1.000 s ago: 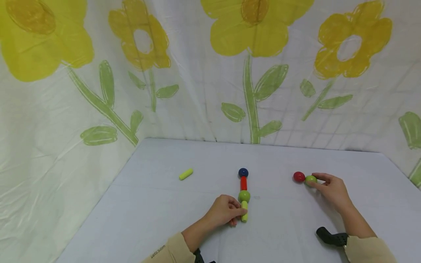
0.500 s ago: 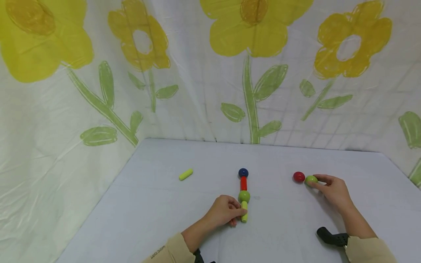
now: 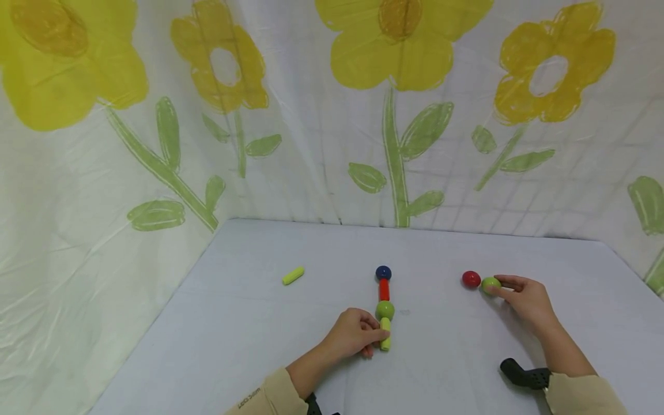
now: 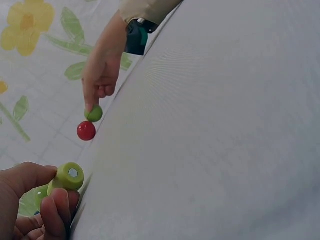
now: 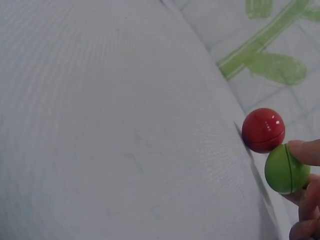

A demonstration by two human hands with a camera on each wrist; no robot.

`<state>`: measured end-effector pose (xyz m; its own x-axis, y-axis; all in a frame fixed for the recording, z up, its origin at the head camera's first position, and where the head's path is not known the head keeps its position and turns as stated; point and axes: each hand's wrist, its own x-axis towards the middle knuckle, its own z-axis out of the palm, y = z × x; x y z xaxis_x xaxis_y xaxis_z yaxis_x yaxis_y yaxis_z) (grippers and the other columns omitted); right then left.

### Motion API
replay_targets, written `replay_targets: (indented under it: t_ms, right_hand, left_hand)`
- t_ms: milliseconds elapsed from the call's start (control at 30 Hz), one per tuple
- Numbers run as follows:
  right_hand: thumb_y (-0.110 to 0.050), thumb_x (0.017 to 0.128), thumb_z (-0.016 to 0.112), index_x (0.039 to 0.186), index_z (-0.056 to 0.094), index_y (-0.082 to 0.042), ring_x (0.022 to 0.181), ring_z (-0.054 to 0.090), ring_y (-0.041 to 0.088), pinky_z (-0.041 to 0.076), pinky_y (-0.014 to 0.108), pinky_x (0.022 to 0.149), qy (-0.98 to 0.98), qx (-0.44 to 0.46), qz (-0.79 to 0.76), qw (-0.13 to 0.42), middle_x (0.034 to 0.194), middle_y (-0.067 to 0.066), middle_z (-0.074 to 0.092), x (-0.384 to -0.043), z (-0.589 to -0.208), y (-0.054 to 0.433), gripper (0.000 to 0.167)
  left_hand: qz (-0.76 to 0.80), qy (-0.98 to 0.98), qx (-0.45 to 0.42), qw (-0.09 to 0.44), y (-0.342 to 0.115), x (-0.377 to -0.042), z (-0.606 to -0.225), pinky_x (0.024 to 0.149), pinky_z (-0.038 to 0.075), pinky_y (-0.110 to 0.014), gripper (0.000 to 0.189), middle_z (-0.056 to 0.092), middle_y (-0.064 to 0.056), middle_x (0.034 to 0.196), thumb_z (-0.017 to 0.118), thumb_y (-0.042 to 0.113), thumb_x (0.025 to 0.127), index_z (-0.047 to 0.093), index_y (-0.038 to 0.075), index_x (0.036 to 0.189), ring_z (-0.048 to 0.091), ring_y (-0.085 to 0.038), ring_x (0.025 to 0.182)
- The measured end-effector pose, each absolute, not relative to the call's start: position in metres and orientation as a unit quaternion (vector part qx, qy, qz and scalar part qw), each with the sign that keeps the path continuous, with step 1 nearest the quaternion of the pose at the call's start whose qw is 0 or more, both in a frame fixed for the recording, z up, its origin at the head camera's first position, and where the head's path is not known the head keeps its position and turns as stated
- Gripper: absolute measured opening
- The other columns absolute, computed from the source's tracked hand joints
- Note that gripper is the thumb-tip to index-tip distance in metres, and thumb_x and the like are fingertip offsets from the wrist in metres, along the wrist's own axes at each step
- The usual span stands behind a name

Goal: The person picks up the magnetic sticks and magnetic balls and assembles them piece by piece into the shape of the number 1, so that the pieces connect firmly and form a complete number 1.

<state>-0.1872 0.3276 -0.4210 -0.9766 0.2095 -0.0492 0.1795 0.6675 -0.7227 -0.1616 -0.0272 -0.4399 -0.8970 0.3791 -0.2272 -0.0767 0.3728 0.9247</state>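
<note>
Near the table's middle, my left hand [image 3: 355,333] pinches a yellow-green rod [image 3: 385,341] between thumb and fingers. A silvery disc shows on the rod's end in the left wrist view. In line beyond it lie a green ball [image 3: 385,309], a red rod [image 3: 384,290] and a dark blue ball [image 3: 383,273], each meeting its neighbour. Over on the right, my right hand [image 3: 526,301] holds another green ball [image 5: 286,170] by thumb and fingertips. A red ball [image 5: 263,130] sits against or very close to it; in the right wrist view the two appear to touch.
A second yellow-green rod [image 3: 293,275] lies alone at the back left of the white-covered table [image 3: 233,328]. Behind the table's far edge hangs a white curtain [image 3: 306,167] with yellow flowers. A black wrist device [image 3: 524,374] sticks out from the right sleeve.
</note>
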Motion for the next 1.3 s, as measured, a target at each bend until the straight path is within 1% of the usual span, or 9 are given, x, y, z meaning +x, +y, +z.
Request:
replay_targets:
  t_ms: [67, 367, 533, 667, 900, 967, 1067, 1167, 1300]
  right_hand:
    - [-0.041, 0.084, 0.066, 0.125, 0.053, 0.006, 0.066, 0.049, 0.0, 0.043, 0.02, 0.057, -0.912, -0.105, 0.395, 0.016, 0.104, 0.01, 0.066, -0.187, -0.42, 0.327, 0.063]
    - [-0.043, 0.084, 0.066, 0.124, 0.053, 0.007, 0.067, 0.051, 0.003, 0.042, 0.021, 0.057, -0.914, -0.111, 0.389, 0.005, 0.105, 0.014, 0.065, -0.185, -0.418, 0.329, 0.066]
    - [-0.046, 0.084, 0.064, 0.126, 0.052, 0.007, 0.07, 0.051, 0.006, 0.042, 0.021, 0.059, -0.915, -0.118, 0.385, -0.008, 0.112, 0.022, 0.061, -0.182, -0.416, 0.328, 0.069]
    - [-0.047, 0.084, 0.064, 0.126, 0.052, 0.005, 0.07, 0.05, 0.007, 0.042, 0.021, 0.059, -0.915, -0.121, 0.385, -0.013, 0.116, 0.023, 0.058, -0.178, -0.413, 0.325, 0.069]
    - [-0.05, 0.084, 0.063, 0.127, 0.051, 0.006, 0.077, 0.051, 0.011, 0.045, 0.022, 0.06, -0.912, -0.118, 0.392, -0.013, 0.126, 0.027, 0.051, -0.17, -0.408, 0.316, 0.072]
    - [-0.051, 0.083, 0.063, 0.127, 0.051, 0.005, 0.075, 0.052, 0.011, 0.045, 0.023, 0.06, -0.912, -0.117, 0.392, -0.012, 0.124, 0.025, 0.054, -0.168, -0.407, 0.313, 0.072]
    - [-0.049, 0.082, 0.065, 0.127, 0.052, 0.004, 0.07, 0.051, 0.009, 0.043, 0.023, 0.058, -0.91, -0.116, 0.398, -0.011, 0.114, 0.015, 0.06, -0.164, -0.406, 0.309, 0.071]
    - [-0.048, 0.082, 0.066, 0.127, 0.052, 0.004, 0.067, 0.05, 0.008, 0.041, 0.023, 0.058, -0.907, -0.113, 0.406, -0.014, 0.108, 0.007, 0.064, -0.159, -0.404, 0.306, 0.07]
    - [-0.049, 0.082, 0.066, 0.128, 0.052, 0.003, 0.067, 0.05, 0.009, 0.04, 0.024, 0.059, -0.904, -0.113, 0.411, -0.024, 0.106, 0.004, 0.064, -0.155, -0.403, 0.301, 0.07]
  left_hand:
    - [0.552, 0.802, 0.094, 0.206, -0.027, -0.162, -0.44, 0.042, 0.041, -0.017, 0.018, 0.061, -0.001, 0.057, 0.073, 0.02, 0.079, 0.063, 0.005, 0.081, 0.05, -0.007, 0.039]
    - [0.555, 0.8, 0.094, 0.207, -0.027, -0.162, -0.439, 0.042, 0.04, -0.017, 0.018, 0.061, -0.001, 0.058, 0.073, 0.019, 0.08, 0.063, 0.005, 0.081, 0.049, -0.007, 0.039]
    - [0.553, 0.801, 0.093, 0.209, -0.027, -0.162, -0.439, 0.043, 0.042, -0.017, 0.017, 0.062, -0.002, 0.059, 0.073, 0.019, 0.08, 0.064, 0.005, 0.081, 0.05, -0.007, 0.04]
    - [0.553, 0.801, 0.093, 0.209, -0.027, -0.162, -0.439, 0.043, 0.042, -0.017, 0.017, 0.063, -0.002, 0.059, 0.073, 0.019, 0.08, 0.064, 0.005, 0.081, 0.05, -0.007, 0.04]
    - [0.569, 0.79, 0.095, 0.209, -0.027, -0.162, -0.439, 0.041, 0.041, -0.016, 0.016, 0.061, 0.0, 0.057, 0.072, 0.017, 0.08, 0.063, 0.003, 0.08, 0.05, -0.006, 0.04]
    - [0.569, 0.789, 0.095, 0.209, -0.027, -0.162, -0.438, 0.042, 0.041, -0.015, 0.016, 0.061, 0.0, 0.057, 0.072, 0.017, 0.08, 0.063, 0.003, 0.08, 0.05, -0.006, 0.04]
    - [0.568, 0.79, 0.094, 0.21, -0.027, -0.161, -0.438, 0.042, 0.041, -0.016, 0.016, 0.061, 0.0, 0.057, 0.072, 0.017, 0.08, 0.063, 0.003, 0.081, 0.05, -0.006, 0.04]
    - [0.568, 0.79, 0.094, 0.211, -0.028, -0.161, -0.438, 0.042, 0.041, -0.016, 0.016, 0.061, -0.001, 0.057, 0.072, 0.017, 0.08, 0.064, 0.003, 0.081, 0.05, -0.007, 0.04]
    - [0.568, 0.79, 0.094, 0.211, -0.027, -0.161, -0.44, 0.042, 0.041, -0.016, 0.016, 0.062, -0.002, 0.058, 0.072, 0.017, 0.08, 0.064, 0.003, 0.081, 0.05, -0.007, 0.04]
